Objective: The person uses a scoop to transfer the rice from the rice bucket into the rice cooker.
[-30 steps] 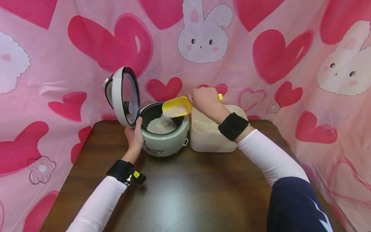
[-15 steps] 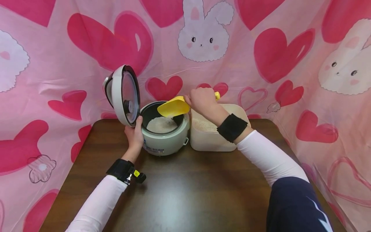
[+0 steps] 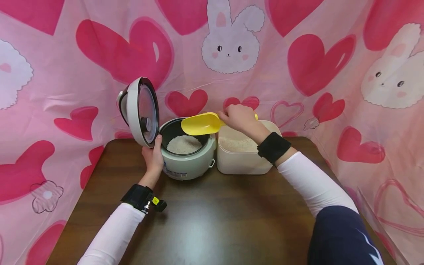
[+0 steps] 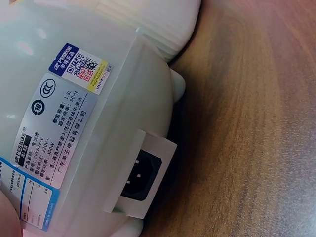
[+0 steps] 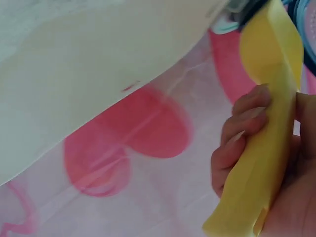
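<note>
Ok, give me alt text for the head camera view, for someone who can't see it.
The right hand holds a yellow scoop over an open rice cooker with rice inside, the left hand by the raised lid. A cream rice bin stands alongside on a wood-grain table.

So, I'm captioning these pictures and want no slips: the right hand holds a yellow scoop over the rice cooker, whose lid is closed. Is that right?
Not quite: the lid is raised open, as the head view shows. The right hand does hold the yellow scoop over the rice cooker.
</note>
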Demonstrator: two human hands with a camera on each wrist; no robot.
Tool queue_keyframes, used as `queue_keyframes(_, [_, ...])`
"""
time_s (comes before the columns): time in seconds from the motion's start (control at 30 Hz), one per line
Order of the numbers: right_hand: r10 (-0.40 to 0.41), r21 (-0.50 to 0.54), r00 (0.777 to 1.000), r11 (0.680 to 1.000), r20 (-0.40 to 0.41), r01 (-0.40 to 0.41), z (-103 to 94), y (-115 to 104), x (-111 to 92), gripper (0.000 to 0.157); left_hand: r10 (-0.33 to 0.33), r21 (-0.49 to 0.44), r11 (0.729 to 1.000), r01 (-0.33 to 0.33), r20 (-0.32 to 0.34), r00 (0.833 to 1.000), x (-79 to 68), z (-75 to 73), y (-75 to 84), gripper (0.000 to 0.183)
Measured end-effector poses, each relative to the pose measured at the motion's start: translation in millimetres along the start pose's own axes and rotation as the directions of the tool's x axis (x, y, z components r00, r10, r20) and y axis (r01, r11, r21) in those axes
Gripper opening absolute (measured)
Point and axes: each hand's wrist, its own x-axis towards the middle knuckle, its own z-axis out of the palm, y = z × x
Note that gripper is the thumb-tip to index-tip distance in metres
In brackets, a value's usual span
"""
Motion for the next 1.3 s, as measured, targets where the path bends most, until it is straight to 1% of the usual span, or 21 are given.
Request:
queue_keyframes(0.13, [0.03,0.112,0.998,0.993,0.052,-0.035,0.8,21.0,-6.0,0.053,-0.004,-0.005,1.0,0.004,0.006,1.0,0.1,0.5,-1.7,0.054])
queue_keyframes(0.23, [0.053,0.196,0.993,0.978,0.106,-0.073,0.8,38.1,-13.2,0.053,-0.008,-0.005,1.0,0.008,0.007,1.0,0.0,0.7,-3.5,0.054])
queue_keyframes(0.4, [0.101,0.283,0.98,0.948,0.174,-0.148,3.4,70.6,-26.3,0.052,-0.011,0.007,1.0,0.011,0.01,1.0,0.6,0.7,-5.2,0.054])
queue_keyframes(0.53, [0.111,0.335,0.973,0.926,0.203,-0.175,4.8,93.5,-35.1,0.047,-0.003,0.007,1.0,0.003,0.006,1.0,1.7,0.1,-5.0,0.053])
queue_keyframes(0.63, [0.111,0.35,0.97,0.919,0.217,-0.183,4.3,107.1,-41.5,0.046,0.002,0.005,1.0,-0.002,0.001,1.0,3.1,-0.6,-4.4,0.054])
queue_keyframes(0.7, [0.129,0.337,0.964,0.919,0.23,-0.204,3.6,114.7,-45.7,0.049,0.003,0.005,1.0,-0.003,0.0,1.0,3.4,-0.8,-4.1,0.054])
queue_keyframes(0.77, [0.146,0.317,0.959,0.922,0.244,-0.221,2.2,120.7,-50.4,0.056,0.003,0.004,1.0,-0.003,0.0,1.0,3.7,-1.1,-3.9,0.054])
queue_keyframes(0.87, [0.187,0.304,0.947,0.915,0.26,-0.264,-0.5,127.8,-56.5,0.061,-0.001,0.005,1.0,0.001,-0.003,1.0,3.4,-1.6,-3.0,0.053])
queue_keyframes(0.97, [0.222,0.298,0.935,0.905,0.275,-0.302,-4.2,133.8,-61.5,0.06,-0.006,0.009,1.0,0.006,-0.006,1.0,3.1,-1.4,-1.7,0.053])
queue_keyframes(1.03, [0.237,0.277,0.931,0.908,0.278,-0.314,-6.0,137.8,-63.8,0.058,-0.007,0.008,1.0,0.007,-0.006,1.0,3.0,-1.1,-0.4,0.053])
queue_keyframes(1.13, [0.241,0.214,0.93,0.928,0.277,-0.304,-7.0,141.8,-66.6,0.057,-0.003,0.003,1.0,0.003,-0.006,1.0,3.1,-1.1,1.5,0.053])
queue_keyframes(1.2, [0.241,0.156,0.936,0.945,0.257,-0.287,-6.2,144.4,-68.0,0.057,-0.002,0.0,1.0,0.002,-0.004,1.0,3.4,-1.2,2.5,0.053])
queue_keyframes(1.3, [0.264,0.048,0.943,0.959,0.205,-0.279,-4.4,144.7,-70.8,0.056,-0.001,0.0,1.0,0.001,-0.002,1.0,3.7,-1.0,3.5,0.052])
